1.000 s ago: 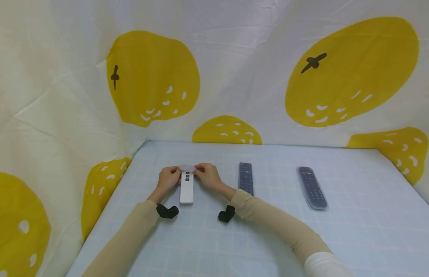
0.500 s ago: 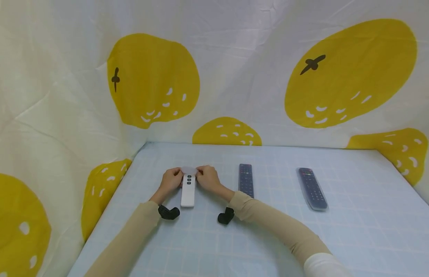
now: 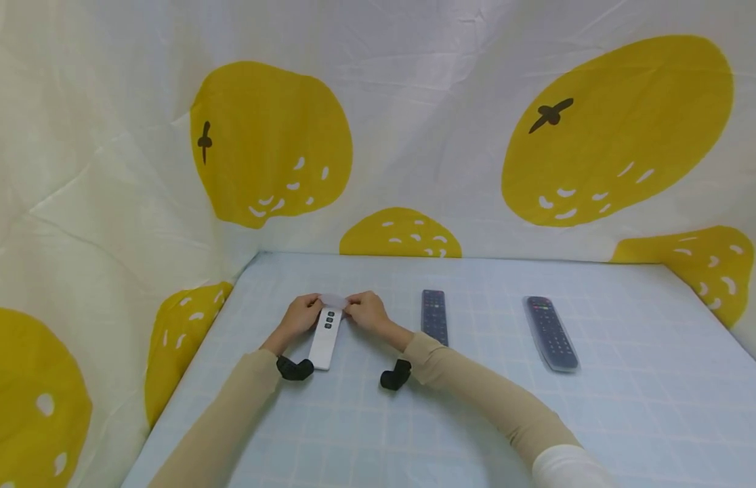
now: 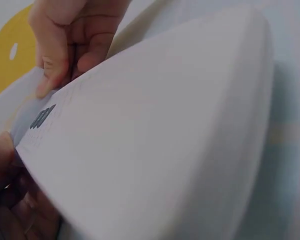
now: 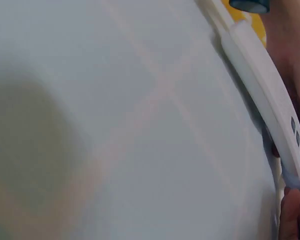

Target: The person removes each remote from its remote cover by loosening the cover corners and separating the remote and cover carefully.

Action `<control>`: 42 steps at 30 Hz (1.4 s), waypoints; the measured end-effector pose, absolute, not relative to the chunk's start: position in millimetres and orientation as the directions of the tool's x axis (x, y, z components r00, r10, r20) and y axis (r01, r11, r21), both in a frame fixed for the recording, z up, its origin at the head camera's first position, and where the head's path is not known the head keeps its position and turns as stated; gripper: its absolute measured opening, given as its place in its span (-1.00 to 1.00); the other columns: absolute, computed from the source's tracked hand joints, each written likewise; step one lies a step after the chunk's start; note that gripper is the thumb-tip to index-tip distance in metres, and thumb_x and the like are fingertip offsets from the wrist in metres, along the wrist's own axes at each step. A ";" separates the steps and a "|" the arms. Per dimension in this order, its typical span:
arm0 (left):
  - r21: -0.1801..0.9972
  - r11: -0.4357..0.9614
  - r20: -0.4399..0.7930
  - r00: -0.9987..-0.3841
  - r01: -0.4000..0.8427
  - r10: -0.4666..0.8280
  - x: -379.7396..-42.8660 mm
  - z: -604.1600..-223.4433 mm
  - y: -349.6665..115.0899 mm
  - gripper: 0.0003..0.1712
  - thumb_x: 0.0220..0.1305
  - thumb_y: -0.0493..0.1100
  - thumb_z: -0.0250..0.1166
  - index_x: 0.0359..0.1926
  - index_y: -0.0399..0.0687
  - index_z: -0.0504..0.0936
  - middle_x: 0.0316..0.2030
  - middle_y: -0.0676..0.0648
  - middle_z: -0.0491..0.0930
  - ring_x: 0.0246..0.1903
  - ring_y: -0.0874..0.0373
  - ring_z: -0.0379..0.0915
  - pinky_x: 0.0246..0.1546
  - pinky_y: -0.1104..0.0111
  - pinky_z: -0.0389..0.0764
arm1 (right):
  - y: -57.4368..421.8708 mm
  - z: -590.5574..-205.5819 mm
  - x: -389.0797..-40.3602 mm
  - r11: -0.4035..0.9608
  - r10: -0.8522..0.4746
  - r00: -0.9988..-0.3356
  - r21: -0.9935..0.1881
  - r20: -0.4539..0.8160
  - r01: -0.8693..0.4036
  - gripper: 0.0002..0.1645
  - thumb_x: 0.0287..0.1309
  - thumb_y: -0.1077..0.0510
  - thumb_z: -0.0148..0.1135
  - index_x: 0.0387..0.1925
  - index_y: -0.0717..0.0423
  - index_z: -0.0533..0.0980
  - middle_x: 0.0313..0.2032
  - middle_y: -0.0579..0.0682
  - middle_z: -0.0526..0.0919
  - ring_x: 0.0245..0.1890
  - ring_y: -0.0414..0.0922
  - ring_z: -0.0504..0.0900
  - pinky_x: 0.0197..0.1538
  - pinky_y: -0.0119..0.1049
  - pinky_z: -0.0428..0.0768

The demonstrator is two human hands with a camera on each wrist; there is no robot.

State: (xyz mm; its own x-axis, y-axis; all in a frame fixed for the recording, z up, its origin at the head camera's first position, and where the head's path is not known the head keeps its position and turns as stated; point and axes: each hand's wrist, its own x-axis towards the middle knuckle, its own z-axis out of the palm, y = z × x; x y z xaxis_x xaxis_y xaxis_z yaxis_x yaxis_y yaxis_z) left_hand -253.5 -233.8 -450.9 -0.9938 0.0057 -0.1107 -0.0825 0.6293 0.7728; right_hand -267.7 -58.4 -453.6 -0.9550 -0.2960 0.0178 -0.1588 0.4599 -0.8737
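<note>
White remote (image 3: pixel 325 342) is being swung, near end leftward, over bench (image 3: pixel 366 434); clear film (image 3: pixel 334 300) at its far end is being pinched by curled left hand (image 3: pixel 301 314) and right hand (image 3: pixel 366 312); dark remotes (image 3: pixel 435 317) are being shown by head view only.

Setting was booth-like, room type undetermined: fruit-patterned sheeting (image 3: pixel 414 129) hung beyond and left of the left grip (image 3: pixel 301 314); a pale checked bench (image 3: pixel 360 434) lay beneath.

The person's beige left sleeve (image 3: pixel 228 413) and matching right sleeve (image 3: pixel 488 386), the latter meeting white fabric (image 3: pixel 570 468); black, bent left wrist camera (image 3: pixel 295 368) and similar right wrist camera (image 3: pixel 395 375).
</note>
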 end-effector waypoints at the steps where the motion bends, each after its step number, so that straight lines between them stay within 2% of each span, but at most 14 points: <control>1: 0.768 0.636 -0.108 -0.994 -0.077 0.010 -254.2 -450.6 -233.7 -0.57 0.43 -0.14 -0.08 0.11 -0.27 0.55 -0.35 -0.11 0.54 -0.39 0.14 0.38 -0.39 0.40 0.39 | -57.2 -452.5 -269.5 0.464 -0.305 -0.952 -0.872 0.010 -0.158 -0.70 0.12 0.32 0.12 -0.14 0.31 0.66 -0.50 0.05 0.66 -0.61 -0.29 0.41 -0.53 -0.54 0.36; 5: 0.752 0.657 -0.102 -0.994 -0.058 0.028 -257.6 -451.3 -233.3 -0.55 0.47 -0.11 -0.09 0.15 -0.27 0.53 -0.20 -0.14 0.56 -0.22 0.09 0.38 -0.23 0.36 0.39 | -52.5 -448.4 -276.3 0.481 -0.342 -0.940 -0.860 -0.004 -0.172 -0.69 0.12 0.28 0.13 -0.13 0.31 0.66 -0.50 0.08 0.63 -0.55 -0.23 0.39 -0.48 -0.50 0.31; 8: 0.752 0.658 -0.099 -0.994 -0.045 0.045 -259.3 -452.5 -233.0 -0.54 0.47 -0.11 -0.09 0.17 -0.29 0.51 -0.18 -0.14 0.55 -0.18 0.08 0.36 -0.18 0.33 0.39 | -49.8 -446.8 -279.4 0.490 -0.354 -0.935 -0.859 -0.039 -0.150 -0.67 0.15 0.24 0.14 -0.10 0.31 0.64 -0.26 0.14 0.72 -0.38 -0.18 0.46 -0.34 -0.49 0.36; 11: 0.756 0.654 -0.098 -0.993 -0.030 0.068 -260.7 -452.6 -231.9 -0.55 0.48 -0.11 -0.10 0.10 -0.33 0.54 -0.18 -0.17 0.54 -0.15 0.03 0.37 -0.09 0.25 0.43 | -47.9 -446.1 -281.4 0.482 -0.354 -0.931 -0.870 -0.086 -0.103 -0.66 0.16 0.23 0.16 -0.07 0.31 0.63 -0.03 0.17 0.68 -0.22 -0.14 0.48 -0.20 -0.46 0.41; 12: 0.758 0.652 -0.101 -0.992 -0.029 0.074 -261.1 -452.2 -231.7 -0.55 0.48 -0.12 -0.10 0.11 -0.35 0.53 -0.12 -0.20 0.56 -0.09 0.00 0.40 0.00 0.20 0.46 | -47.6 -445.9 -282.3 0.480 -0.355 -0.929 -0.873 -0.102 -0.088 -0.65 0.16 0.22 0.16 -0.05 0.31 0.62 -0.04 0.16 0.68 -0.21 -0.13 0.48 -0.20 -0.45 0.41; 15: 0.762 0.646 -0.110 -0.990 -0.030 0.084 -263.0 -452.5 -231.9 -0.52 0.49 -0.11 -0.11 0.15 -0.41 0.48 0.10 -0.31 0.52 0.17 -0.13 0.38 0.27 0.04 0.35 | -47.2 -445.9 -284.9 0.460 -0.374 -0.916 -0.887 -0.146 -0.046 -0.68 0.21 0.22 0.14 -0.08 0.33 0.63 -0.30 0.08 0.68 -0.35 -0.16 0.47 -0.31 -0.46 0.40; 17: 0.765 0.642 -0.119 -0.990 -0.043 0.075 -263.8 -453.2 -231.6 -0.50 0.49 -0.10 -0.10 0.19 -0.42 0.45 0.15 -0.32 0.50 0.19 -0.14 0.36 0.30 0.00 0.31 | -47.6 -446.0 -285.7 0.427 -0.392 -0.904 -0.904 -0.170 -0.016 -0.70 0.26 0.22 0.11 -0.10 0.34 0.62 -0.41 0.06 0.65 -0.45 -0.22 0.47 -0.39 -0.49 0.43; 19: 0.768 0.638 -0.119 -0.991 -0.049 0.067 -264.9 -455.3 -231.9 -0.50 0.49 -0.09 -0.09 0.19 -0.42 0.45 0.10 -0.31 0.53 0.13 -0.11 0.40 0.24 0.03 0.37 | -47.9 -446.5 -286.0 0.384 -0.406 -0.894 -0.923 -0.191 0.023 -0.71 0.31 0.23 0.08 -0.12 0.36 0.61 -0.50 0.04 0.60 -0.55 -0.25 0.47 -0.45 -0.51 0.48; 22: 0.770 0.636 -0.131 -0.989 -0.056 0.072 -266.6 -456.2 -234.8 -0.52 0.49 -0.07 -0.07 0.13 -0.38 0.52 -0.16 -0.20 0.57 -0.14 0.03 0.41 -0.06 0.23 0.48 | -48.8 -446.9 -285.5 0.311 -0.408 -0.889 -0.947 -0.206 0.076 -0.70 0.34 0.23 0.06 -0.09 0.41 0.57 -0.45 0.09 0.63 -0.57 -0.27 0.52 -0.44 -0.50 0.59; 25: 0.792 0.606 -0.178 -0.978 -0.077 0.108 -267.4 -453.6 -241.5 -0.53 0.48 -0.04 -0.05 0.08 -0.35 0.54 -0.31 -0.10 0.51 -0.28 0.11 0.38 -0.29 0.38 0.42 | -49.4 -447.1 -285.2 0.284 -0.400 -0.891 -0.954 -0.213 0.100 -0.69 0.34 0.22 0.07 -0.06 0.41 0.55 -0.45 0.03 0.59 -0.57 -0.28 0.52 -0.42 -0.50 0.61; 27: 0.814 0.574 -0.213 -0.967 -0.095 0.142 -266.5 -450.0 -247.2 -0.52 0.45 -0.02 -0.01 0.07 -0.33 0.55 -0.34 -0.06 0.51 -0.32 0.16 0.37 -0.36 0.42 0.39 | -49.5 -447.0 -284.4 0.281 -0.395 -0.892 -0.954 -0.218 0.109 -0.69 0.33 0.22 0.08 -0.05 0.40 0.55 -0.44 0.02 0.57 -0.55 -0.28 0.52 -0.40 -0.50 0.61; 33: 0.811 0.582 -0.215 -0.955 -0.058 0.204 -262.1 -446.7 -256.6 -0.38 0.30 0.15 0.19 0.14 -0.26 0.54 -0.30 -0.04 0.59 -0.32 0.19 0.39 -0.40 0.44 0.38 | -49.1 -451.6 -282.9 0.282 -0.360 -0.905 -0.951 -0.226 0.125 -0.69 0.32 0.18 0.13 -0.06 0.36 0.56 -0.39 0.04 0.60 -0.50 -0.27 0.55 -0.36 -0.49 0.63; 37: 0.788 0.611 -0.176 -0.977 -0.069 0.117 -261.5 -450.5 -252.0 -0.43 0.31 0.08 0.21 0.12 -0.29 0.56 -0.15 -0.15 0.63 -0.24 0.14 0.45 -0.34 0.46 0.43 | -51.4 -453.3 -281.5 0.225 -0.349 -0.915 -0.966 -0.203 0.129 -0.62 0.26 0.21 0.19 0.05 0.36 0.53 -0.19 0.18 0.68 -0.41 -0.23 0.64 -0.26 -0.42 0.68; 42: 0.776 0.623 -0.152 -0.988 -0.102 0.028 -261.2 -454.5 -245.6 -0.50 0.32 0.00 0.20 0.10 -0.31 0.58 -0.02 -0.20 0.61 -0.23 0.12 0.46 -0.31 0.44 0.45 | -52.7 -455.2 -276.5 0.230 -0.351 -0.930 -0.973 -0.107 0.025 -0.55 0.18 0.27 0.27 0.10 0.36 0.51 -0.03 0.26 0.66 -0.22 -0.13 0.71 -0.16 -0.37 0.69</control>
State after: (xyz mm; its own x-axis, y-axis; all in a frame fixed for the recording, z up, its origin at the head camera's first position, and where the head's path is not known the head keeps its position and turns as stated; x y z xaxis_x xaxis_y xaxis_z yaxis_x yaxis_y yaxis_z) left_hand -261.2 -245.6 -454.5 -0.9880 0.0275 -0.1520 -0.1020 0.6226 0.7759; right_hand -276.5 -52.7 -455.2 -0.9302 -0.3511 -0.1067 0.0247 0.2300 -0.9729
